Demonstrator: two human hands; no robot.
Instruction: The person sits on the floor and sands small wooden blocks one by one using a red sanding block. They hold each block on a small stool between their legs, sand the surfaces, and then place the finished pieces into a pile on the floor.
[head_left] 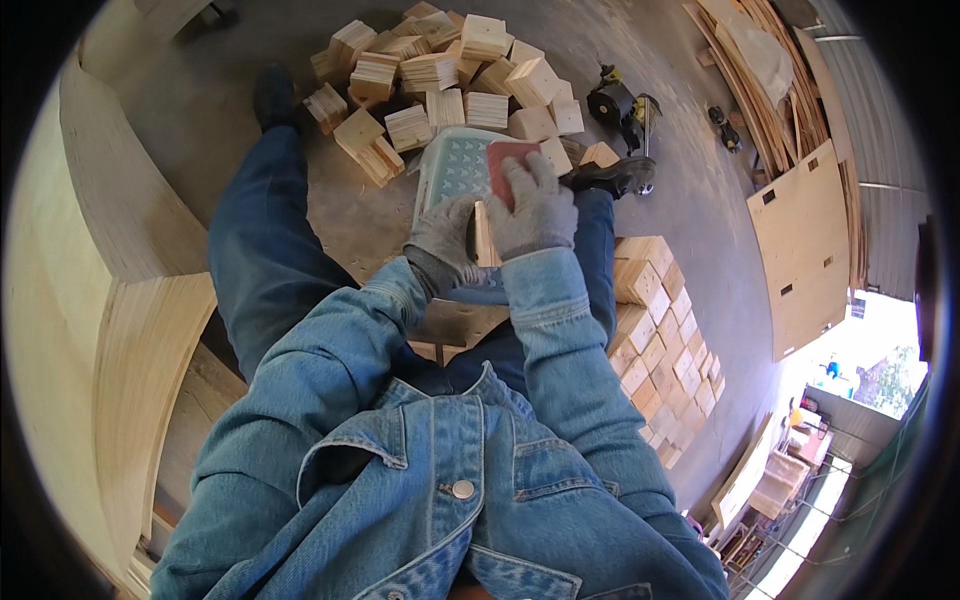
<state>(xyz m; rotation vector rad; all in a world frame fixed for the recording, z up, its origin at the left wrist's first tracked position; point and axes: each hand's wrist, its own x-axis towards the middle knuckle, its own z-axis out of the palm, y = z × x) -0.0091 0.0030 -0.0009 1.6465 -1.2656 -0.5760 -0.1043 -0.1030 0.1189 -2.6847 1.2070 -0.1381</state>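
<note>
Both my hands wear grey work gloves and meet above a pale teal plastic stool with a patterned top. My left hand is closed around a small wooden block, of which only a narrow pale face shows between the gloves. In my right hand is a flat reddish piece of sandpaper, gripped with the fingers over its face. It stands tilted above the stool's top, close to the block. Whether the sandpaper touches the block is hidden by the right glove.
Beyond the stool lies a loose heap of wooden blocks. Stacked blocks stand beside my right leg. Black-and-yellow power tools rest near my right foot. Large curved plywood rises at left; plywood panels lean at right.
</note>
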